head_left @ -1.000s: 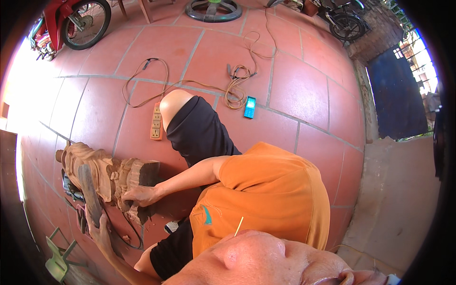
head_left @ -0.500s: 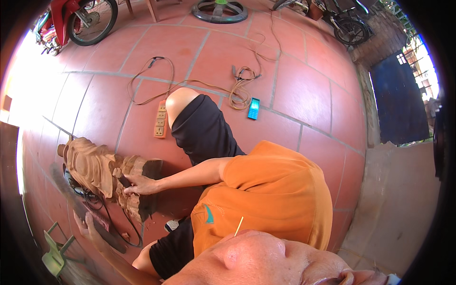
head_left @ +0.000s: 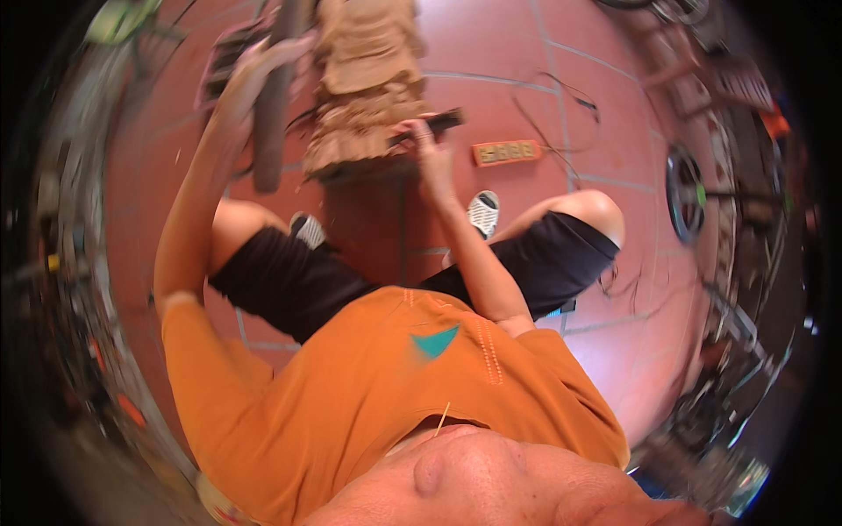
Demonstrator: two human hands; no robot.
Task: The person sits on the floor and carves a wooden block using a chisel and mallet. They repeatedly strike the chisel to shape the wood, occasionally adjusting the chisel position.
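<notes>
A carved wooden figure (head_left: 364, 74) lies lengthwise on the tiled floor ahead of me, its rough near end toward my feet. To its left, my left hand (head_left: 263, 66), blurred, is closed around a long dark wooden club (head_left: 268, 145), whose thick end points back toward me. My right hand (head_left: 430, 149) is at the right side of the carving's near end, fingers wrapped round a short, dark, bar-shaped tool (head_left: 443, 121). Whether the tool's tip touches the wood is hidden by the hand and blur.
An orange power strip (head_left: 507, 152) lies right of the carving, with cables beyond. A pink tray (head_left: 230, 57) sits left of the club, near a green chair (head_left: 123, 22). A wheel (head_left: 684, 195) stands at far right. My patterned shoes (head_left: 483, 213) flank the near floor.
The whole view has swung round, so the carving now lies straight ahead instead of at the left. Both hands keep their holds; the club now lies alongside the carving.
</notes>
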